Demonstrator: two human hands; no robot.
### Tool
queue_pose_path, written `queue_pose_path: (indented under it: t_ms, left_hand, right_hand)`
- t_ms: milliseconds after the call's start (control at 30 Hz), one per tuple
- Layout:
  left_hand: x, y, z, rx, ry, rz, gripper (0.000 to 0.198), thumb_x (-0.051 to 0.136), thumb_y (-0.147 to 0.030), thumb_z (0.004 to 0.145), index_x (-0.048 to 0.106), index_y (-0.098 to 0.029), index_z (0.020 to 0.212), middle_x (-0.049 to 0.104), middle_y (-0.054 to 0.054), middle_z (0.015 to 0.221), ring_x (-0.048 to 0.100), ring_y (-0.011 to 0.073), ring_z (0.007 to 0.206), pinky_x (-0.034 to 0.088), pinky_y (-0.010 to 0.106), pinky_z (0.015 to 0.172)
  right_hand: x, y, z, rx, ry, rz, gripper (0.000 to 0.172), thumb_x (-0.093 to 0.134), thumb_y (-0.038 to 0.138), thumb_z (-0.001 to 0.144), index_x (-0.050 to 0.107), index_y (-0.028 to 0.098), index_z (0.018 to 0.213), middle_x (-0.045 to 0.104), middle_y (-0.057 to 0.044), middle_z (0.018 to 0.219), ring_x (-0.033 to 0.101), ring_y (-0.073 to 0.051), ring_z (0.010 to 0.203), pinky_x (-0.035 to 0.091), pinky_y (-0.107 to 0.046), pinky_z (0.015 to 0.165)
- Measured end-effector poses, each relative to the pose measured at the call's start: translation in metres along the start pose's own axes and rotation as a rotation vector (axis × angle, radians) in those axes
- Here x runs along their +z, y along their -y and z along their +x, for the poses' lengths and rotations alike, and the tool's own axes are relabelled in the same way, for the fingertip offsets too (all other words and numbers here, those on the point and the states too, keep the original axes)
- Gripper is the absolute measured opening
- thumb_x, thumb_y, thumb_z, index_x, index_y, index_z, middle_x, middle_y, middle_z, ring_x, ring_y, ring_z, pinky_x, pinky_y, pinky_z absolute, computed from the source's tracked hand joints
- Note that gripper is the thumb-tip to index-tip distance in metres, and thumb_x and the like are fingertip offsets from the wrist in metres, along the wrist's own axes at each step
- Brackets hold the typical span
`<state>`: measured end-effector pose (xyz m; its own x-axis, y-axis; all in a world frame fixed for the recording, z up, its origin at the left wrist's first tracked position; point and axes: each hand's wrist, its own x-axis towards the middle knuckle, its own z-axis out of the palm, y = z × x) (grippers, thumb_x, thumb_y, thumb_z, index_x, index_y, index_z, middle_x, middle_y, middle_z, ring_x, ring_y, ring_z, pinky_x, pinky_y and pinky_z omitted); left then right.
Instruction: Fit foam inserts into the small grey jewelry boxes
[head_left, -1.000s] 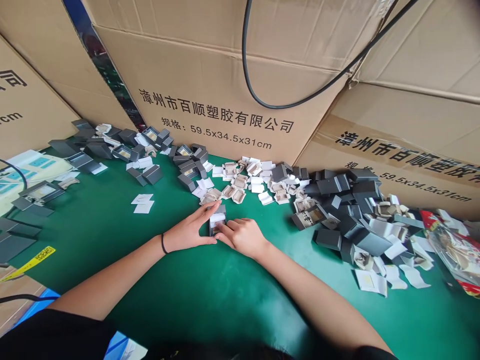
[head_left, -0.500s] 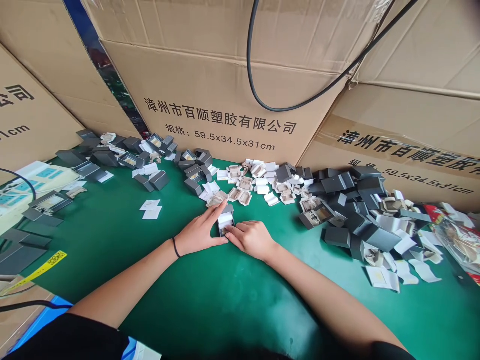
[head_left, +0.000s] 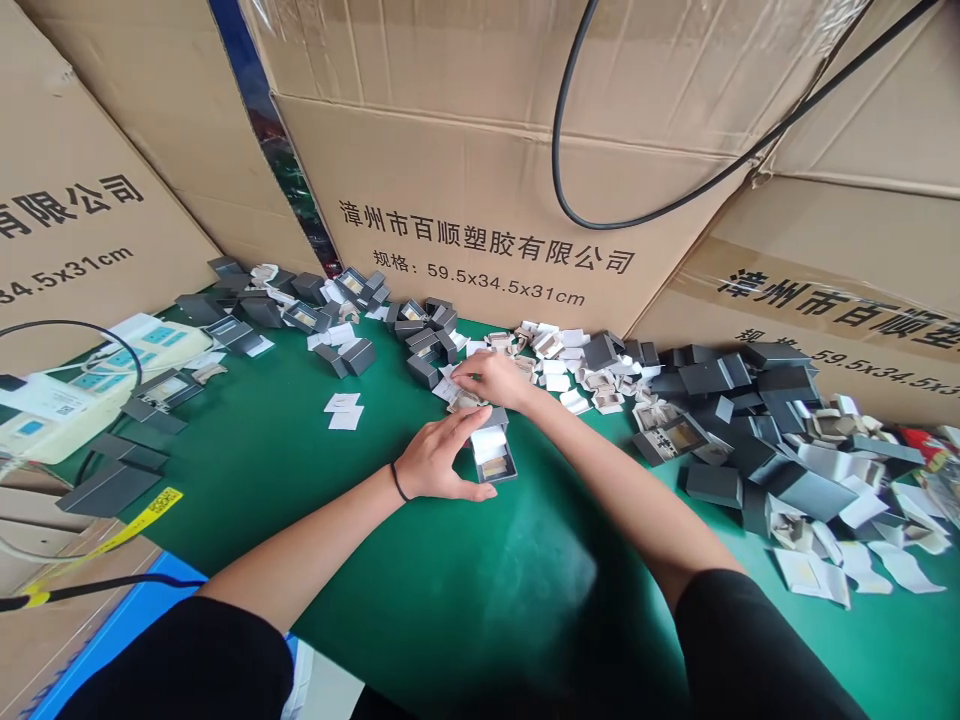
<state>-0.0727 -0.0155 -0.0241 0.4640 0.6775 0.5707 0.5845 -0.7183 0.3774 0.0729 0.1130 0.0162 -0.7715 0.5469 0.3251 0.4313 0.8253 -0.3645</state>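
A small dark grey box [head_left: 512, 470] stands open on the green table, with white paper and a beige insert showing inside. My left hand [head_left: 442, 455] braces it from the left, thumb at the near edge and fingers at the far end. Beyond the box, my right hand [head_left: 491, 380] reaches over to the loose white papers [head_left: 444, 386] and beige paper inserts [head_left: 466, 402]. Its fingertips are drawn together at the papers; whether one is pinched between them is hard to see.
Dark boxes and inserts are heaped at the right [head_left: 780, 440] and back left [head_left: 259, 308]. Two white cards [head_left: 345, 417] lie left of my hands. A power strip [head_left: 97, 380] sits at the left edge. Large cartons [head_left: 480, 170] wall the back, with a black cable [head_left: 559, 130] hanging before them.
My right hand has left the inside of the small box and moved away to the loose papers behind it. My left hand stays at the box. The view has shifted left.
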Motion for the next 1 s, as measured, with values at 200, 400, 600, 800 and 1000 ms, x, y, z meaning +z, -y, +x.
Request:
queue_pose_path:
  t_ms: [200,400,600,800,1000]
  left_hand:
    - [-0.003,-0.003,0.004,-0.139,0.084,-0.084,0.098,0.068,-0.058,0.063,0.026,-0.019,0.142,0.048,0.016,0.134,0.049,0.0334,0.120,0.045,0.041,0.097]
    - [-0.006,-0.007,0.009,-0.198,0.190,-0.138,0.098,0.067,-0.056,0.064,0.022,-0.020,0.144,0.043,0.015,0.139,0.048,0.0335,0.120,0.044,0.041,0.098]
    - [-0.010,-0.015,0.011,-0.475,0.088,-0.409,0.106,0.066,-0.045,0.074,-0.008,-0.025,0.147,0.031,0.019,0.146,0.057,0.0296,0.110,0.050,0.040,0.087]
    - [0.005,-0.033,0.041,-0.568,-0.028,-1.032,0.102,0.064,-0.040,0.078,-0.011,-0.029,0.146,0.033,0.013,0.146,0.044,0.0280,0.125,0.048,0.038,0.092]
    - [0.042,-0.045,0.072,-0.721,0.160,-1.280,0.094,0.067,-0.040,0.076,0.005,-0.035,0.146,0.054,0.010,0.124,0.058,0.0248,0.107,0.052,0.035,0.078]
  right_hand:
    - [0.015,0.007,0.020,0.153,0.252,-0.133,0.027,0.063,0.022,0.080,0.065,0.029,0.106,0.060,-0.004,0.112,0.054,-0.022,0.101,0.039,-0.024,0.062]
    - [0.001,0.007,0.002,0.136,0.181,-0.146,0.019,0.063,0.015,0.077,0.059,0.017,0.096,0.056,-0.007,0.101,0.049,-0.020,0.094,0.040,-0.028,0.073]
    - [-0.016,0.006,-0.050,0.214,-0.117,0.042,0.007,0.049,0.017,0.084,0.052,0.018,0.090,0.058,-0.004,0.086,0.051,-0.016,0.075,0.041,-0.027,0.067]
    - [-0.038,0.013,-0.119,0.463,-0.491,0.262,0.016,0.044,0.034,0.089,0.052,0.020,0.092,0.060,-0.003,0.083,0.051,-0.013,0.063,0.043,-0.025,0.057]
    - [-0.044,0.010,-0.147,0.530,-0.735,0.234,0.021,0.041,0.038,0.091,0.052,0.020,0.091,0.056,-0.003,0.080,0.052,-0.014,0.066,0.045,-0.028,0.059]
